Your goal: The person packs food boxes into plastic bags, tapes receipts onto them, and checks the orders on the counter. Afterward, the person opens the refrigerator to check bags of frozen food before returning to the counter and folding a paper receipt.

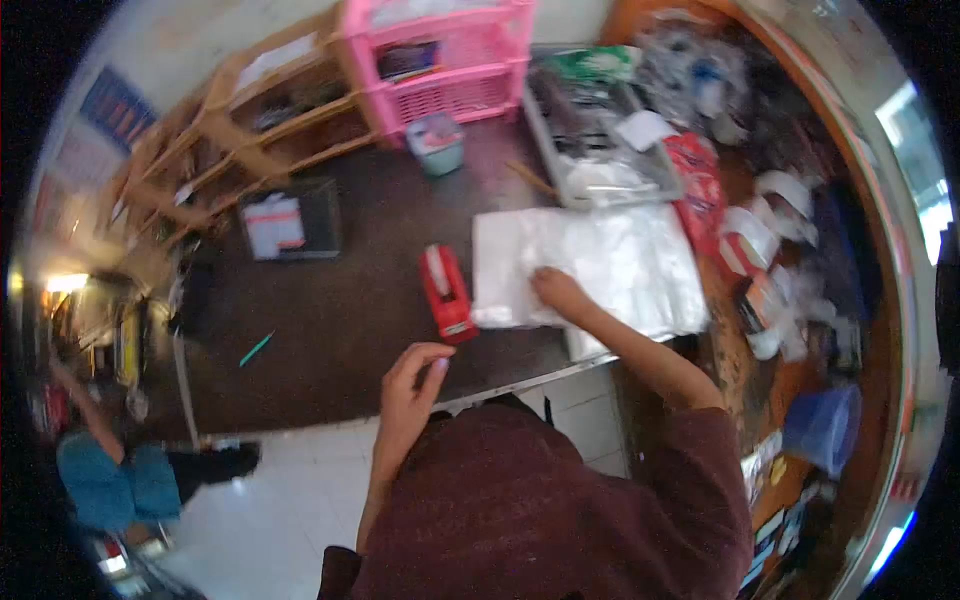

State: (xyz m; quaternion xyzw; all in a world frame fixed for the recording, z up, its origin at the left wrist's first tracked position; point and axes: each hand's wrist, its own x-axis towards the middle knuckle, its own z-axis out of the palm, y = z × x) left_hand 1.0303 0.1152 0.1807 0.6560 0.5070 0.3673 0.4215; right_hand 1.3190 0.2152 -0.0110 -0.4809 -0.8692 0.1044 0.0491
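Note:
My right hand [560, 292] is on a pile of clear plastic bags [630, 260], its fingers closed on the top bag near the left part of the pile. Exactly how much plastic lies between the fingers is hard to see. My left hand [410, 385] hovers at the front edge of the dark table [350, 350], thumb and fingers apart with nothing in them. Just beyond its fingertips a red tape dispenser [447, 293] lies on the tabletop, left of the bags.
Behind the bags stands a grey tray [670, 180] of packets. A pink drawer rack [450, 90], a small cup-like bin [436, 145] and wooden shelves [290, 140] line the back. A green pen [256, 348] lies left. Another person [105, 480] is at far left.

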